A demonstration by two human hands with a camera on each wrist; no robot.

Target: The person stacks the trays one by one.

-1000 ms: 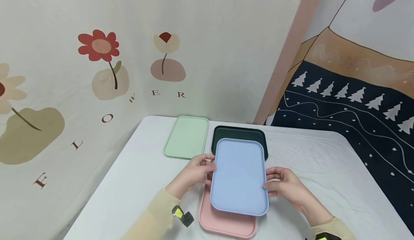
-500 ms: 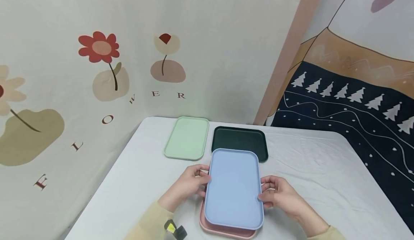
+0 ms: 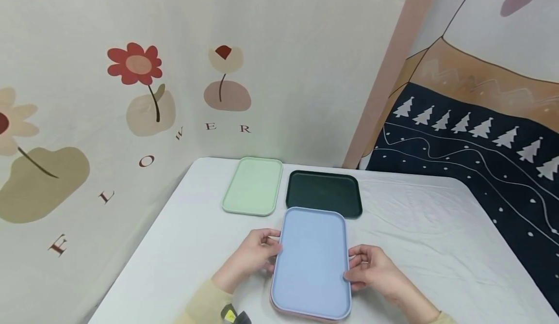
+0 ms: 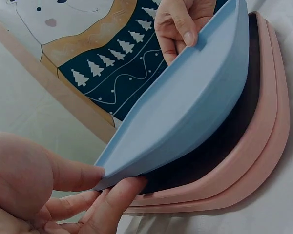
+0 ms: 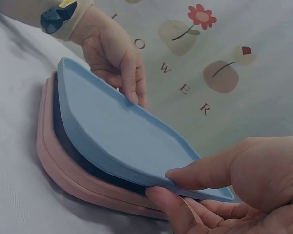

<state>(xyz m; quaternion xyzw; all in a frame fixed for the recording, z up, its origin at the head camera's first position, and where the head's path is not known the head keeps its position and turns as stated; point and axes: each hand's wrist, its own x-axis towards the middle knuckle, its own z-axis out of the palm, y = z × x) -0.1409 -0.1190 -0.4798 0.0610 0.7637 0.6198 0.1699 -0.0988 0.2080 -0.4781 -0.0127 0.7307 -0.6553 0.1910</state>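
Pinching the left long edge of the pale blue rectangular plastic tray (image 3: 312, 261), the left hand (image 3: 251, 261) has its thumb on the rim and its fingers (image 4: 112, 204) curled beneath, which keeps that side raised. That tray hovers just over the pink rectangular plastic tray (image 5: 63, 170) lying on the white cloth-covered surface (image 3: 436, 246), nearly lined up with it. Opposite, the right hand (image 3: 373, 270) pinches the other long edge likewise, keeping the load level. Farther back lie a mint green tray (image 3: 253, 186) and a dark green tray (image 3: 324, 193).

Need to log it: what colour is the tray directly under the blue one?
Pink tray, clearest in the right wrist view.
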